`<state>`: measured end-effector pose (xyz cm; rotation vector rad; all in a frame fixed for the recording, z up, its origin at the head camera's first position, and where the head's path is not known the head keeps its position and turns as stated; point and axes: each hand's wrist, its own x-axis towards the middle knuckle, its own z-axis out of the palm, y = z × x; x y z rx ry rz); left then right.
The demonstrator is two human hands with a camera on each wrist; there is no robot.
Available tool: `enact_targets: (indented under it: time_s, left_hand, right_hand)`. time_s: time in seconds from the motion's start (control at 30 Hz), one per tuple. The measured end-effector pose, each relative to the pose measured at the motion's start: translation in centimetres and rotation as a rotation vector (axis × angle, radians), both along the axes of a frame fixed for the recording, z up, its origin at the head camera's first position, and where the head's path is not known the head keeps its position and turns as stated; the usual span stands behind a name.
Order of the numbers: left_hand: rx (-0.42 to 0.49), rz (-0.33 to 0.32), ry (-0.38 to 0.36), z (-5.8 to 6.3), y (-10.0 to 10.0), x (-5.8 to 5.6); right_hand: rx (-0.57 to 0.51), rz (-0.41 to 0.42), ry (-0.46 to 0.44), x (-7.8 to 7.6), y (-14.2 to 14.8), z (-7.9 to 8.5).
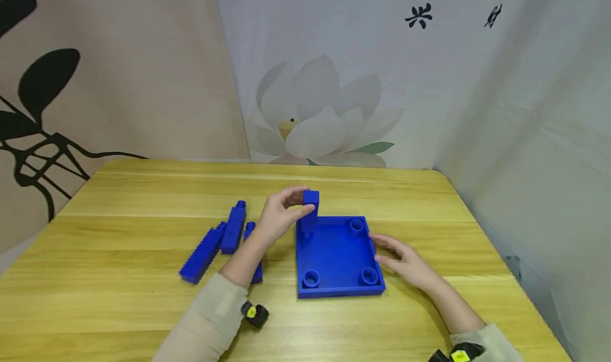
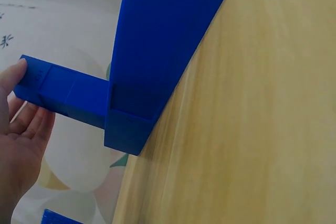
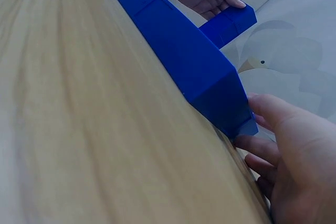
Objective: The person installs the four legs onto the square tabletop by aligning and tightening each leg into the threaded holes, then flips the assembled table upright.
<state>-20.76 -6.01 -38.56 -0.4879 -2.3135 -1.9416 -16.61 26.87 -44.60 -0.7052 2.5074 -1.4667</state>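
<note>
Wooden table; wrist views: tray hides foot of held block.

Yellow, wood-grained table, below a pale cloth backdrop. Bears a faded white lotus print with a green leaf at centre, black brush-style characters higher to the right, and a black leaf-shaped print at far left.

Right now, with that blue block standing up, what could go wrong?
The blue block might tip if the left grip lets go early; I can't tell whether it's seated. The tray might slide, since the right grip is only at one side. The left forearm might bump the loose block near it.
</note>
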Motion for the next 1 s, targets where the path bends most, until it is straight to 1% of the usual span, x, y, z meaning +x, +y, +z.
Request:
enact_targets:
  time_s: [0.03,0.23,0.3,0.4,0.53,0.6,0.73,0.87,1.0]
  left_hand:
    - [0.0,0.004,-0.002,-0.3,0.0,-0.2]
    - [-0.029,0.024,-0.037,0.0,-0.1,0.1]
    - [-0.045,0.036,-0.037,0.1,-0.2,0.1]
    - [-0.055,0.054,-0.013,0.3,-0.2,0.3]
    - [-0.042,0.078,0.033,0.4,-0.4,0.5]
    - [-0.042,0.086,0.044,0.4,-0.4,0.8]
    - [-0.057,0.086,0.028,0.4,-0.7,1.4]
    - [-0.064,0.074,0.0,0.4,-0.9,2.5]
    - [-0.057,0.041,-0.034,0.3,-1.0,3.6]
  right_hand:
    - [0.003,0.0,0.002,0.0,0.0,0.0]
    - [0.016,0.007,0.005,-0.1,-0.1,0.0]
    - [0.014,0.008,0.002,-0.1,-0.1,0.1]
    - [0.004,0.008,0.004,-0.1,-0.1,0.1]
    - [0.003,0.007,0.012,-0.1,-0.1,0.1]
    - [0.008,0.005,0.012,-0.1,0.0,0.1]
    - [0.008,0.007,0.011,-0.1,-0.1,0.1]
    - [0.008,0.009,0.011,-0.1,-0.1,0.1]
    - [0.016,0.012,0.017,0.0,0.0,0.1]
